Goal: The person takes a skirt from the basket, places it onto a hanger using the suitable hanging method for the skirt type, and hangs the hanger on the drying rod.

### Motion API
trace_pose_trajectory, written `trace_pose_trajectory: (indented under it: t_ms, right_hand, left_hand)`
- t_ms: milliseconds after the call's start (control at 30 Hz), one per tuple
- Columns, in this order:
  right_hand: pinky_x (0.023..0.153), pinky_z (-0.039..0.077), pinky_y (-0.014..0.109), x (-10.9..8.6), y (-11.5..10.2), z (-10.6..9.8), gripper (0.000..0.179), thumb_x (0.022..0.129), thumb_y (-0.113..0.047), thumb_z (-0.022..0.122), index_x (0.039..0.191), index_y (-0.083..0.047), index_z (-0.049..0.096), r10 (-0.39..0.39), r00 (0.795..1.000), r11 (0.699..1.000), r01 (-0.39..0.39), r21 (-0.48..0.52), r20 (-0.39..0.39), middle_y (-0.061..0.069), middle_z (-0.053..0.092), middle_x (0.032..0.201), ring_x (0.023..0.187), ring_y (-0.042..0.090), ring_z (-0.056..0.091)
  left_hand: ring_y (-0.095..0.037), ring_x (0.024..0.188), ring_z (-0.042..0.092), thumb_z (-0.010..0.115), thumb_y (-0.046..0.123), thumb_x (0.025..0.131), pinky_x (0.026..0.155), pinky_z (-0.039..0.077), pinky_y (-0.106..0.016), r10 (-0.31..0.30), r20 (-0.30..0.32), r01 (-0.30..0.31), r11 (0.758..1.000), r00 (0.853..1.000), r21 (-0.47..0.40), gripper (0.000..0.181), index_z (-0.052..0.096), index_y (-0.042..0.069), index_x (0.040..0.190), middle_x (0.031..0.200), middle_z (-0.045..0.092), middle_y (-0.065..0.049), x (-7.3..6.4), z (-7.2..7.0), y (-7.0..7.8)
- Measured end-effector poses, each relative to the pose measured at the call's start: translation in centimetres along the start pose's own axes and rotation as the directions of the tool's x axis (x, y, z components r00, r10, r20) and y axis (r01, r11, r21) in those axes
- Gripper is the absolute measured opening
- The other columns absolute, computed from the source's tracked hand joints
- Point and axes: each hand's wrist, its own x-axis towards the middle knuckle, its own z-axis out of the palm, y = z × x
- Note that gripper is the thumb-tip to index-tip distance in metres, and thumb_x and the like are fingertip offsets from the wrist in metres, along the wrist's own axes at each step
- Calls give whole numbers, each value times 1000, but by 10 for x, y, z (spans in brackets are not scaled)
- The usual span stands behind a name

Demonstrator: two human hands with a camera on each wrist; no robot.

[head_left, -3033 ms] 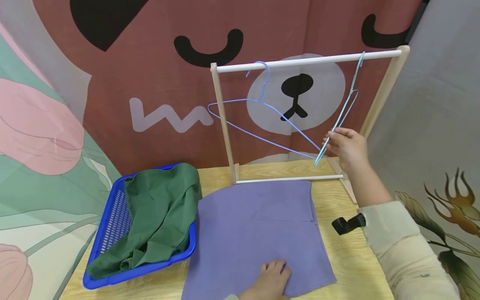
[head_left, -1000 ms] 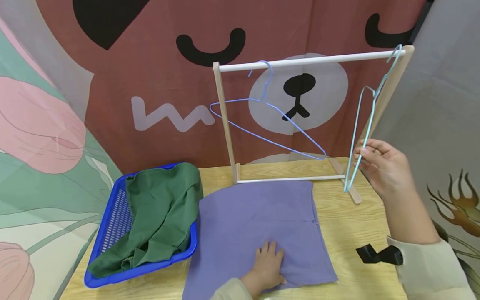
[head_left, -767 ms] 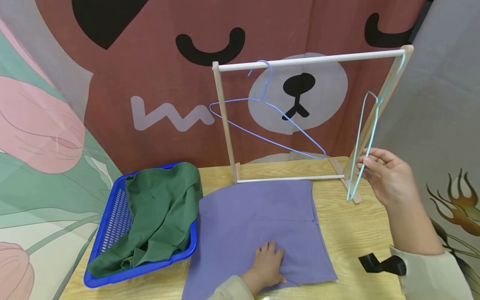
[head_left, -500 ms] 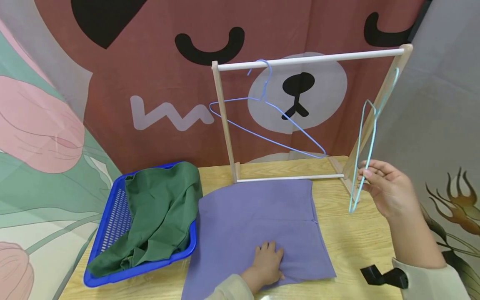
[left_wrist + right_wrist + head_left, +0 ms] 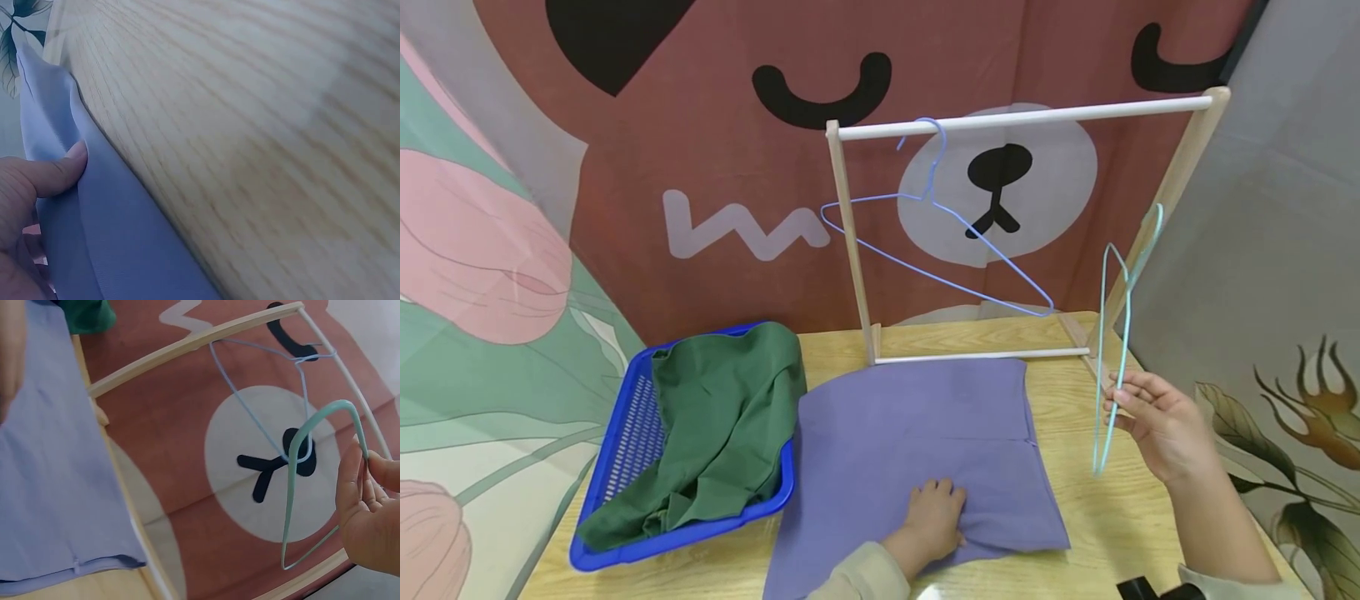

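Observation:
My right hand (image 5: 1165, 425) pinches the light-green clothes hanger (image 5: 1123, 342) by its lower end. The hanger is off the rack, upright with its hook on top, in front of the right post. My left hand (image 5: 931, 521) is at the front edge of a flat purple cloth (image 5: 887, 433) on the table. In the left wrist view its thumb (image 5: 62, 172) presses the cloth's edge (image 5: 106, 187), with the other fingers curled on the far side. A small zip-like tab (image 5: 76, 565) shows on the cloth's side edge in the right wrist view.
A wooden rack (image 5: 850, 242) with a white rail (image 5: 1060, 114) stands behind the cloth. A blue-violet hanger (image 5: 955, 287) hangs from the rail. To the left, a blue basket (image 5: 632, 433) holds dark green cloth (image 5: 722, 433). Printed curtains (image 5: 715, 283) surround the wooden table (image 5: 1120, 517).
My right hand has taken the green hanger off the rail and brought it down towards me. My left hand's fingers, earlier spread on the purple cloth, have drawn in, and its front edge has bunched.

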Motion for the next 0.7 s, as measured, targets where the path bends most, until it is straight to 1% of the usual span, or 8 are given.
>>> trace_pose_trajectory:
  t_ms: [133, 333, 467, 700]
  right_hand:
    - [61, 47, 24, -10, 7, -5, 31, 86, 16, 33, 94, 0, 58, 39, 999, 999, -39, -20, 9, 7, 61, 86, 75, 15, 58]
    - [63, 47, 25, -25, 16, -16, 34, 86, 16, 32, 97, -2, 58, 101, 994, 995, -100, -25, 35, 7, 60, 86, 76, 15, 58]
    - [63, 48, 25, -35, 22, -21, 34, 86, 15, 32, 99, -2, 59, 130, 991, 991, -129, -44, 32, 5, 61, 88, 77, 14, 58]
    - [62, 48, 23, -46, 30, -24, 32, 87, 12, 36, 98, -6, 59, 188, 982, 974, -187, -128, -6, 2, 60, 87, 75, 11, 58]
  left_hand:
    - [-15, 83, 49, 72, 44, 58, 69, 43, -31, -5, -7, 4, 1000, 1000, -9, 53, 56, 20, 102, 90, 53, 3, 2, 0, 0]
    - [-15, 78, 48, 73, 43, 59, 64, 42, -30, -9, -20, 9, 1000, 1000, 9, 46, 57, 20, 95, 86, 52, 4, 5, 2, -1]
    - [-15, 75, 48, 73, 39, 60, 62, 43, -29, -10, -25, 11, 1000, 1000, 15, 42, 58, 19, 93, 83, 51, 3, 6, 0, -1]
    - [-15, 73, 48, 73, 36, 62, 58, 42, -27, 4, -39, -3, 999, 999, 41, 35, 58, 18, 88, 79, 50, 3, 8, 2, -2]
